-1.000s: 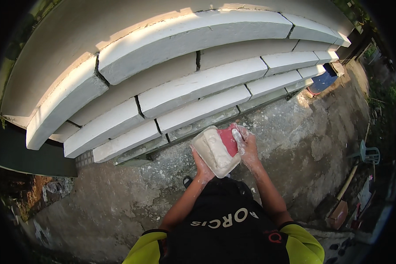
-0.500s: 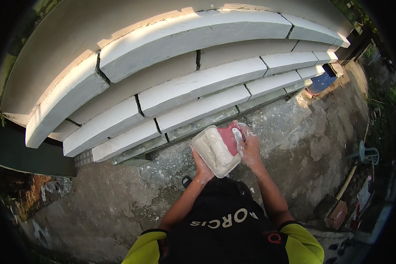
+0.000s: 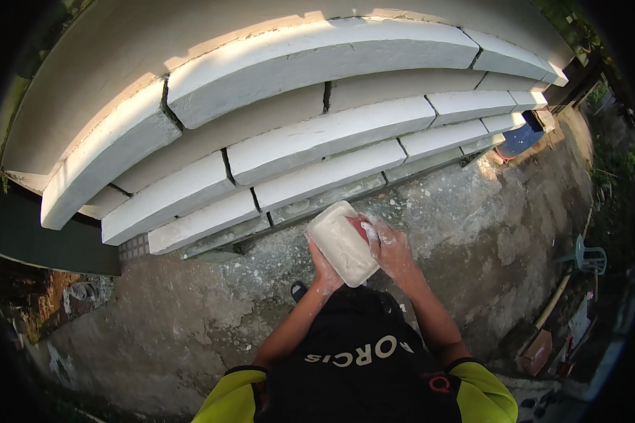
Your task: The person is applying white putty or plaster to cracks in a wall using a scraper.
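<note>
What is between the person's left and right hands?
In the head view, a pale tray of whitish paste lies between the left hand and right hand, along with the red scraper the right hand holds.

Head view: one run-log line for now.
left hand: holds pale tray, white paste inside | right hand: grips red tool at tray's right side | ahead: white ledges

Cream-white paste (image 3: pixel 340 243), red scraper (image 3: pixel 358 225)

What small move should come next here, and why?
Probably a short scoop through the white paste with the red spreader: the right hand holds it at the container's right side, while the left hand supports the container from the left.
</note>
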Action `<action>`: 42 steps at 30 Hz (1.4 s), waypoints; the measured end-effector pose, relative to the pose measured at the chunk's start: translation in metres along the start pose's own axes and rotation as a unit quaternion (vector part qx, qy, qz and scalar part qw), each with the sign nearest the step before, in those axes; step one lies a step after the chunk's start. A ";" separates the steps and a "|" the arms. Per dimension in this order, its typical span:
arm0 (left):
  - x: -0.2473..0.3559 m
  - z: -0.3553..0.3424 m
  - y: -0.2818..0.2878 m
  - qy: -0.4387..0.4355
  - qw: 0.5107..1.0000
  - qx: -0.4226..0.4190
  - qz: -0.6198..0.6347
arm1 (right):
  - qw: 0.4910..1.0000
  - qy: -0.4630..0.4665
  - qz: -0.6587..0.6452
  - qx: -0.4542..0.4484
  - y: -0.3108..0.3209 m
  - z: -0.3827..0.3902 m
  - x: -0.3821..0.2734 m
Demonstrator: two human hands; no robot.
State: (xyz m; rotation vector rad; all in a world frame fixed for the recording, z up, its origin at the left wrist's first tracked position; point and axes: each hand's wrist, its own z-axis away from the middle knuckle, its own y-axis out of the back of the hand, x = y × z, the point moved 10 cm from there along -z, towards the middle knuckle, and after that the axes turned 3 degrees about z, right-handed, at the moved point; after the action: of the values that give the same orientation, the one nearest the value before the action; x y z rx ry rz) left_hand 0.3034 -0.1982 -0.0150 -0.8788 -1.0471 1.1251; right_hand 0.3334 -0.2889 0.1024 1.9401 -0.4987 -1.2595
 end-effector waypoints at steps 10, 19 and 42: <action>0.000 -0.006 0.022 -0.005 1.000 0.030 -0.008 | 0.999 0.003 -0.036 0.015 -0.009 0.006 -0.025; 0.003 -0.005 0.007 -0.012 0.999 0.039 -0.005 | 0.998 -0.044 0.035 -0.004 -0.021 -0.001 0.013; 0.006 -0.013 0.019 -0.041 0.998 0.038 -0.028 | 0.996 -0.053 -0.056 0.047 -0.018 0.000 -0.002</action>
State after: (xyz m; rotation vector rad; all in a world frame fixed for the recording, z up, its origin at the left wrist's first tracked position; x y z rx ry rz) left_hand 0.3112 -0.1884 -0.0349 -0.7443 -1.0818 1.1536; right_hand 0.3315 -0.2761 0.0902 2.0103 -0.5164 -1.4402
